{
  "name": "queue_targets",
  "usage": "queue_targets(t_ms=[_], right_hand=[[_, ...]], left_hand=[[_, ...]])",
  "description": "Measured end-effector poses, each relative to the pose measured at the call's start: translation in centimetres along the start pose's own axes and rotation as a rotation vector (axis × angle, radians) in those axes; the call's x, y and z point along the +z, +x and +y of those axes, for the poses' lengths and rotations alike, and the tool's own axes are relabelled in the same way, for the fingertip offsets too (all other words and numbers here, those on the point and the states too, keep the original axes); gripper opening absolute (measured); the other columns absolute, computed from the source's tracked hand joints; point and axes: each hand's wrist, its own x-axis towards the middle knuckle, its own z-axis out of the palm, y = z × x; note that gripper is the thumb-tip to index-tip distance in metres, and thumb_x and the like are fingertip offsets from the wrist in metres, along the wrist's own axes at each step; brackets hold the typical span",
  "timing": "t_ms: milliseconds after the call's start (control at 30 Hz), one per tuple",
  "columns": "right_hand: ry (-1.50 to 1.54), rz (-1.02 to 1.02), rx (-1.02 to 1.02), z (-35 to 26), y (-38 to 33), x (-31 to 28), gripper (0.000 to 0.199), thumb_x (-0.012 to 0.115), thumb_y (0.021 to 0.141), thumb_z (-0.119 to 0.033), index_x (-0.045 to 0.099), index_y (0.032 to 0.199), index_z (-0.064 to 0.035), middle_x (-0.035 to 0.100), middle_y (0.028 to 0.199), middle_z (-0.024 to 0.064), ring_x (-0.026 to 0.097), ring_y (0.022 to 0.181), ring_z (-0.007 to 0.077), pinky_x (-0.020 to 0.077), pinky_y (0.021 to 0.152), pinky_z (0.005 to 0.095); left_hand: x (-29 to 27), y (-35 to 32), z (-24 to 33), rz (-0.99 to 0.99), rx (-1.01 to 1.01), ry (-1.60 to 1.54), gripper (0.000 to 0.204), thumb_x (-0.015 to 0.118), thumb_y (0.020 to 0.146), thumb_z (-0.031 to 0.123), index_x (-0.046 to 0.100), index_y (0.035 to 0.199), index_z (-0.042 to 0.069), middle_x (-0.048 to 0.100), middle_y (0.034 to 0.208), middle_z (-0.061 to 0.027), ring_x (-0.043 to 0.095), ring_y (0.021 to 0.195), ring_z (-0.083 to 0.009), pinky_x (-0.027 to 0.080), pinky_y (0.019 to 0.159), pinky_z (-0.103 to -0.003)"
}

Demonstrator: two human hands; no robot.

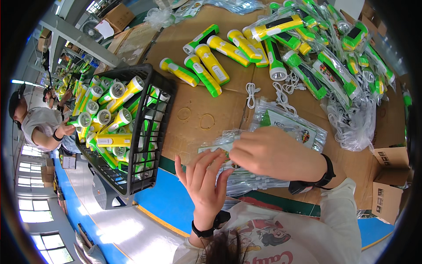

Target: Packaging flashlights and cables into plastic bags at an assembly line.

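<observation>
My right hand (270,149) is closed, its curled fingers at the edge of a clear plastic bag (215,144) with a green print; its fingertips are partly hidden. Just left of it, my left hand (203,179) has its fingers spread, the fingertips near the same bag. Beneath both hands lies a pile of flat clear bags (252,182). Beyond my right hand are more bags with a printed leaflet (307,134). Several yellow-and-green flashlights (211,64) lie loose on the cardboard-covered table (176,136).
A black plastic basket (151,110) full of flashlights stands left. Bagged flashlights (334,79) are heaped at the far right. Coiled white cables (251,94) and rubber bands (207,122) lie mid-table. Cardboard boxes (387,202) stand right. Another person (41,123) handles a flashlight beyond the basket.
</observation>
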Motion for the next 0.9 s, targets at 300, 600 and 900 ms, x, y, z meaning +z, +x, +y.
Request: queue_targets(t_ms=[300, 600, 900], right_hand=[[0.160, -0.030, 0.080, 1.9, -0.8, -3.1, 0.016, 0.068, 0.076, -0.014, 0.055, 0.075, -0.0054, 0.056, 0.072, 0.0067, 0.062, 0.072, 0.0262, 0.0486, 0.060, 0.0357], [0.250, -0.138, 0.351, 3.5, -3.9, -8.5, 0.013, 0.072, 0.079, -0.012, 0.061, 0.082, -0.0069, 0.062, 0.074, 0.0058, 0.062, 0.070, 0.0265, 0.0453, 0.060, 0.0371], [0.127, 0.153, 0.024, -0.1, 0.6, -1.7, 0.013, 0.067, 0.080, -0.010, 0.063, 0.091, -0.0034, 0.062, 0.099, 0.0074, 0.064, 0.090, 0.0262, 0.0519, 0.076, 0.0370]], left_hand=[[-0.6, 0.1, -0.4, 0.026, 0.075, 0.036, 0.005, 0.073, 0.078, 0.007, 0.069, 0.078, 0.009, 0.070, 0.085, -0.0010, 0.066, 0.086, -0.0203, 0.024, 0.116, -0.052], [-0.9, 1.0, -0.9, -0.013, 0.139, -0.095, 0.008, 0.075, 0.076, 0.004, 0.070, 0.082, 0.006, 0.072, 0.088, -0.0047, 0.067, 0.085, -0.0218, 0.039, 0.104, -0.045], [0.6, -1.4, -1.8, 0.035, -0.176, -0.432, 0.023, 0.070, 0.072, -0.013, 0.068, 0.093, -0.003, 0.070, 0.093, -0.0135, 0.065, 0.076, -0.0258, 0.049, 0.064, -0.031]])
